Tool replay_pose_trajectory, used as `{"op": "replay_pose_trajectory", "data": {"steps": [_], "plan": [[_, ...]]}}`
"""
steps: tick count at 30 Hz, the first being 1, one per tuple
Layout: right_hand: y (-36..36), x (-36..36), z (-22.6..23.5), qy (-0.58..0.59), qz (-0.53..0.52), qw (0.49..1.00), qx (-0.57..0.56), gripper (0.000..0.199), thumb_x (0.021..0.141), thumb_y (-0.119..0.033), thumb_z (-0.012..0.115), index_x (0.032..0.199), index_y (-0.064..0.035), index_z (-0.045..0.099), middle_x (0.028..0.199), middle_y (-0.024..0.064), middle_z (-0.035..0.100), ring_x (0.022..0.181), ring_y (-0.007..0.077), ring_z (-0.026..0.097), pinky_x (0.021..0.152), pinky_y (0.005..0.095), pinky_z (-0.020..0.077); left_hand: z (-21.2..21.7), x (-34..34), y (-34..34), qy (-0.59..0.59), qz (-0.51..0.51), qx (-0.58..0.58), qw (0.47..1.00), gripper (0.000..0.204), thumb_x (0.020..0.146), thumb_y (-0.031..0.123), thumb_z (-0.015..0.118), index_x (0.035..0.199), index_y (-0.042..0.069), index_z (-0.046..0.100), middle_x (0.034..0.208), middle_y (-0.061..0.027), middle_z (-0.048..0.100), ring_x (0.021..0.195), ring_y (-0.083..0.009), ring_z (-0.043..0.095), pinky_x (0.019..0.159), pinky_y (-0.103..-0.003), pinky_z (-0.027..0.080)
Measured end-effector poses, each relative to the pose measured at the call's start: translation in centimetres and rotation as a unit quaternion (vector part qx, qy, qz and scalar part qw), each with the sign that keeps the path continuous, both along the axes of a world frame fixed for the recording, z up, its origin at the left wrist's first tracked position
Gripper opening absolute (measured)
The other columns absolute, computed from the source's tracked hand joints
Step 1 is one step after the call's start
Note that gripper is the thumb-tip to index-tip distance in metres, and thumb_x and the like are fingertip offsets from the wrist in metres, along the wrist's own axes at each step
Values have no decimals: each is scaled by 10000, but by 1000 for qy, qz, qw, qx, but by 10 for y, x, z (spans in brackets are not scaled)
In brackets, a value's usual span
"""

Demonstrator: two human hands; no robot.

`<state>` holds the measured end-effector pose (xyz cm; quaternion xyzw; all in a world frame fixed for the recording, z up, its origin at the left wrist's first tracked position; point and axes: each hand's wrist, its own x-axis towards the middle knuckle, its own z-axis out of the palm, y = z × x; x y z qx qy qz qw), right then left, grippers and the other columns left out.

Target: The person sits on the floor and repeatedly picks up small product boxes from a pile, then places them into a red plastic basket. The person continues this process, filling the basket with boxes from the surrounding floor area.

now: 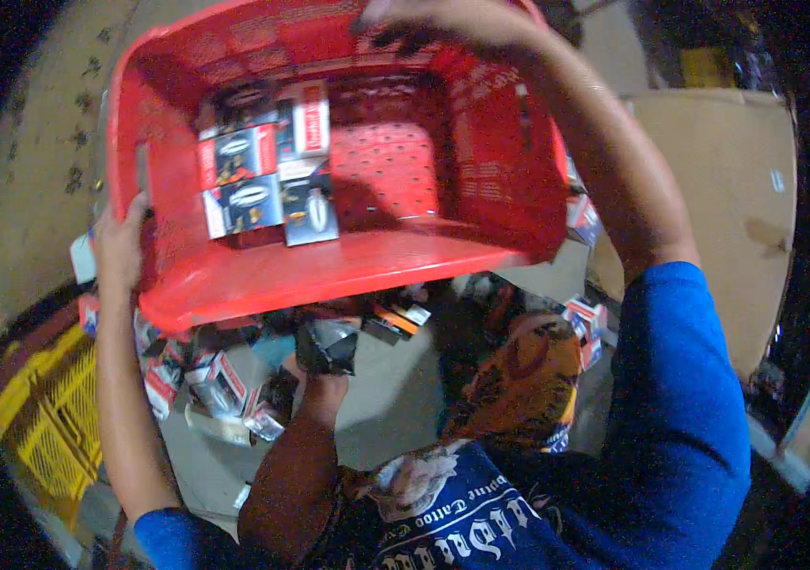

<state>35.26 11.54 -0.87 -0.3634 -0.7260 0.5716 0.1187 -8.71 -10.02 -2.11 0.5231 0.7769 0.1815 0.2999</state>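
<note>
A red plastic basket (329, 275) with a perforated bottom is tilted so its inside faces me. My left hand (122, 242) is closed round its left edge by the handle slot. Over the far rim, my right hand (452, 24) reaches in from the right. Its fingers are dark and blurred at the top edge, so their grip is unclear. Several small printed boxes, dark with white and red, lie together in the basket's left half. Among them are a box with a red label (310, 119) and a dark blue box (310, 209).
Below the basket, loose small boxes (219, 385) and a black package (327, 345) lie about the floor. An orange-brown bag (528, 380) is near my body. A yellow plastic crate (48, 413) stands at the left, and a large cardboard sheet (709, 218) at the right.
</note>
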Motion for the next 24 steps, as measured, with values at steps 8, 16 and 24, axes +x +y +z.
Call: {"op": "replay_pose_trajectory", "data": {"steps": [8,16,24], "plan": [[-167,314,-40,-535,-460,709,5,913,762,-562,744,1329,91,451,1264,289,560,1213,353,553,999,444,457,-11,-12,1,13,9,-15,1000,421,952,317,593,1194,-26,625,1098,-170,692,986,-269,646,902,-368,471],[-340,350,-119,-473,-529,702,58,928,679,-490,846,1318,31,420,1247,268,582,1122,399,598,963,432,469,-8,-7,3,40,2,-31,999,382,949,305,606,1157,-14,645,1002,-120,702,906,-208,642,837,-353,492],[-277,320,117,-2,-581,784,220,614,864,-332,640,1331,7,430,1240,175,564,1130,291,577,981,450,459,-3,-1,1,-10,29,-20,999,375,929,303,614,1136,-8,655,932,-113,701,820,-198,640,763,-354,495]]}}
